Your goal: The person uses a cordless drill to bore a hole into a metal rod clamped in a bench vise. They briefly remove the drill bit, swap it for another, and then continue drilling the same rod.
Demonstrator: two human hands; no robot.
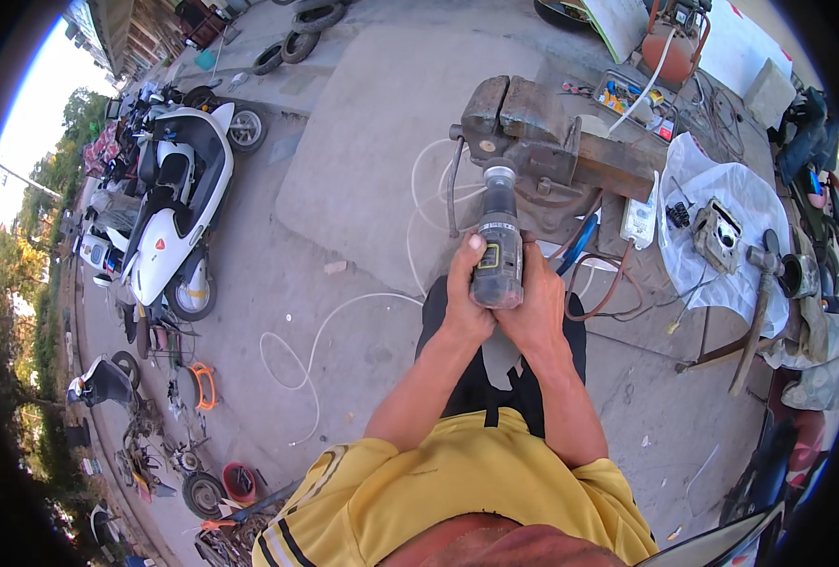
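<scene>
A dark cordless drill (499,248) with a silver-tipped chuck points away from me, and both my hands are wrapped round it. My left hand (464,288) grips its left side, thumb up along the body. On the opposite side my right hand (536,300) is closed around it; the handle below is hidden. Just beyond the chuck stands a heavy, rusty bench vise (539,128). The chuck's tip lies close below the vise's front end; I cannot tell whether it touches anything. The vise's bar handle (454,189) hangs to the left.
Right of the vise are a white power strip (639,223), a plastic sheet (755,203) bearing a metal part (719,236), and a hammer (758,307). A toolbox (663,128) and compressor (674,45) stand behind. A white hose (317,345) loops across the floor toward a scooter (178,203).
</scene>
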